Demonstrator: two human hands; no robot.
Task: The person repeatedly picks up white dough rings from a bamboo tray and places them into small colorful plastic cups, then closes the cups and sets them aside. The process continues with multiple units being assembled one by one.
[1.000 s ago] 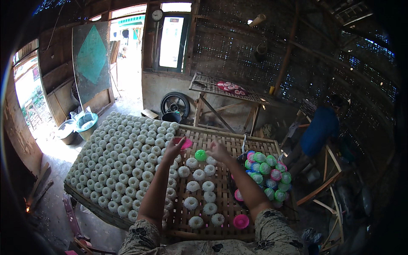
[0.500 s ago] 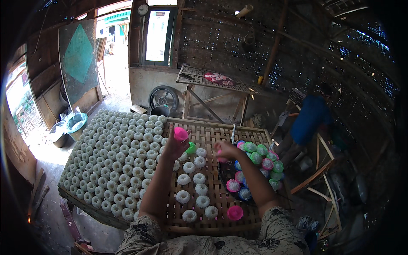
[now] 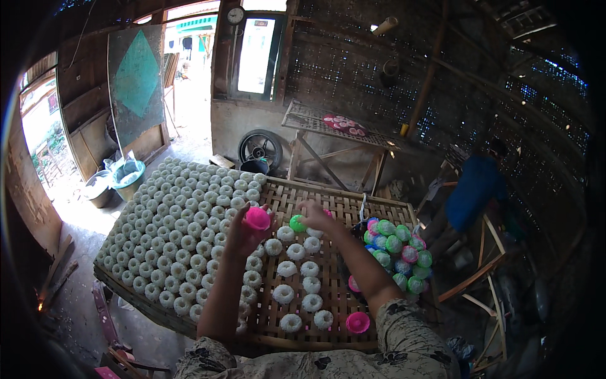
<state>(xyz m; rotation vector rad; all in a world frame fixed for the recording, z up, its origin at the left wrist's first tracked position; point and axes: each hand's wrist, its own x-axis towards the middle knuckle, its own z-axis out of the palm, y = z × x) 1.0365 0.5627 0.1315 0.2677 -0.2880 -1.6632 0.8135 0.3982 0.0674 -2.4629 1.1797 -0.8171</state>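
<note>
Across the woven bamboo tray (image 3: pixel 287 194), white ring-shaped cakes (image 3: pixel 187 240) fill the left; white-filled, multicoloured cups (image 3: pixel 410 254) remain heaped right. Left hand (image 3: pixel 237 239) grips a round pink plastic cup (image 3: pixel 257 218); right hand's (image 3: pixel 312 215) grip is unclear.

Two hands (image 3: pixel 240 237), well over a hundred white rings (image 3: pixel 283 294), roughly twenty piled cups (image 3: pixel 409 254), one wheel (image 3: pixel 257 153), one clock (image 3: pixel 235 16)

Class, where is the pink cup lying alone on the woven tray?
In the head view, the pink cup lies right of centre near the lower edge of the woven tray, between a white ring-shaped piece on its left and the right sleeve.
</note>
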